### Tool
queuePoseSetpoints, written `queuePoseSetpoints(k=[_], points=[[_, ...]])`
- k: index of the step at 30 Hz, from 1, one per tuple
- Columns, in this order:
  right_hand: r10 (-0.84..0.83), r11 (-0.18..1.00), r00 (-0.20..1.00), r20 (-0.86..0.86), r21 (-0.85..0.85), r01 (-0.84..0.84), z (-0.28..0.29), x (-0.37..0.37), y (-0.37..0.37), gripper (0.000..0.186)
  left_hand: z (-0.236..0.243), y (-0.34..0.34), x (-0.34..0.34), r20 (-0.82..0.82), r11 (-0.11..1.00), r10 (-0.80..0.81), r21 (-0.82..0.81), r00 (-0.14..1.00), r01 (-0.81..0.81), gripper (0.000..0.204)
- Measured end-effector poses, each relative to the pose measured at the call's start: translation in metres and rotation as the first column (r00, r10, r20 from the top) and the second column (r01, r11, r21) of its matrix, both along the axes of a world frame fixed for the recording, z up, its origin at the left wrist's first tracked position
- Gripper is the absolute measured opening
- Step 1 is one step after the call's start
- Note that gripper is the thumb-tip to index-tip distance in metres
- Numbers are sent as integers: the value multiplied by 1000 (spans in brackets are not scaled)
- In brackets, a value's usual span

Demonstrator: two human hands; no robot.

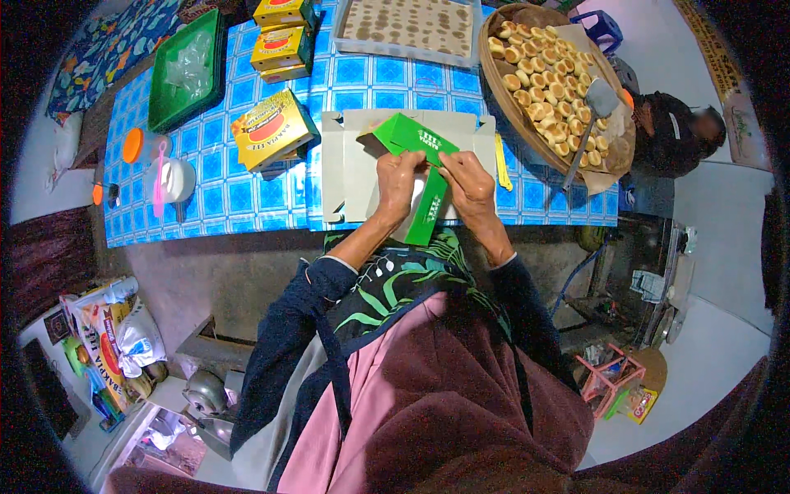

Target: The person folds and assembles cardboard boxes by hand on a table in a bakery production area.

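Observation:
Both my hands grip a green cardboard box (428, 210), partly folded, with its flaps and side panels standing at angles. My left hand (397, 185) is closed on its near left edge, fingertips pinching the card. On the other side, my right hand (471, 185) pinches the box's edge with thumb and fingers, close to the left fingertips. Beneath the box lie flat, grey-white unfolded cardboard sheets (354, 160) with cut tabs. A yellow box (274, 132), made up, sits just left of them.
A round woven tray (496, 78) of small round browned pastries stands at right, a metal spatula (603, 99) across it. More yellow boxes (282, 48), a clear tub (403, 59), a green tray (156, 103) and a white cup (176, 181) share the blue checked table. Someone (671, 136) is at far right.

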State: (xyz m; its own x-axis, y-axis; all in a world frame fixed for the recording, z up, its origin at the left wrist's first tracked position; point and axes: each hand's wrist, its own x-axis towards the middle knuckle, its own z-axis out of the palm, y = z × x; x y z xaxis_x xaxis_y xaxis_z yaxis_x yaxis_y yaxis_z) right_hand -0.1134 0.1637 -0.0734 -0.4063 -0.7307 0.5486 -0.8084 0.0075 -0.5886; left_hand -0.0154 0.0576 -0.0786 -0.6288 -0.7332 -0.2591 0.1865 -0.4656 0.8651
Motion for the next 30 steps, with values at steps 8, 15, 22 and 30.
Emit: queuePoseSetpoints(k=[8,15,22,30], points=[[-105,992,993,61,-61,109,12,-8,-6,25,-10,-21,-2,98,920,-191,-329,977,213,24],[-206,977,936,284,109,182,23,10,-11,20,-1,-44,6,144,679,-634,-366,760,636,24],[132,990,989,65,47,-135,58,-20,-16,16,28,-60,26,296,75,-947,-168,123,983,6],[120,739,556,823,300,-603,30,-57,3,20,6,-67,21,122,-69,-988,208,-96,976,23]])
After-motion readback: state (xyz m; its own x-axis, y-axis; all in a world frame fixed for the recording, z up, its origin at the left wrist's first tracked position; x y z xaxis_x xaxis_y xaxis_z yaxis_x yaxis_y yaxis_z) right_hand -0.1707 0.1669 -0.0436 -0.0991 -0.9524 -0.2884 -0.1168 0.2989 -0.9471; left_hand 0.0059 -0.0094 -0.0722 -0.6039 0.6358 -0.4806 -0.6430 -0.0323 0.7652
